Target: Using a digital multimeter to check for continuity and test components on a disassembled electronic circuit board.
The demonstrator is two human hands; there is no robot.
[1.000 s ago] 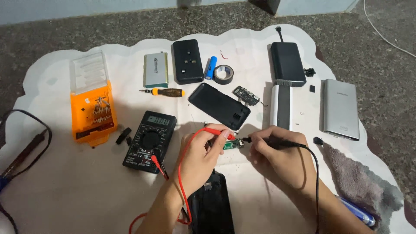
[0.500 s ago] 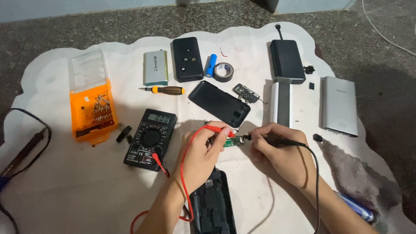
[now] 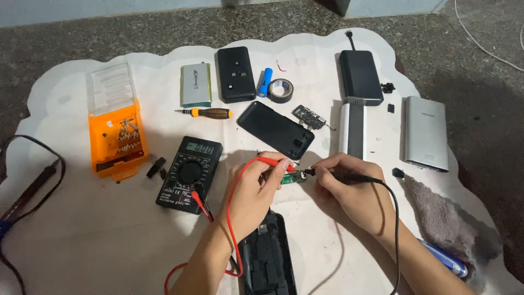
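Centrally, both probes on green board (image 3: 289,179); orange bit case (image 3: 117,139) far left.

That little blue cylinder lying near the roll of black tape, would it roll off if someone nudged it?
Probably yes: the blue cylinder lies on its round side, so a sideways push would likely roll it. The black tape roll beside it might stop it on that side. It looks rigid and smooth, so perhaps a bit slippery to pinch.

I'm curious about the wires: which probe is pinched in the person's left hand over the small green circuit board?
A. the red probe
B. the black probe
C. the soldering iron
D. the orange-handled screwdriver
A: the left hand pinches the red probe at the small green circuit board, while the right hand holds the black probe.
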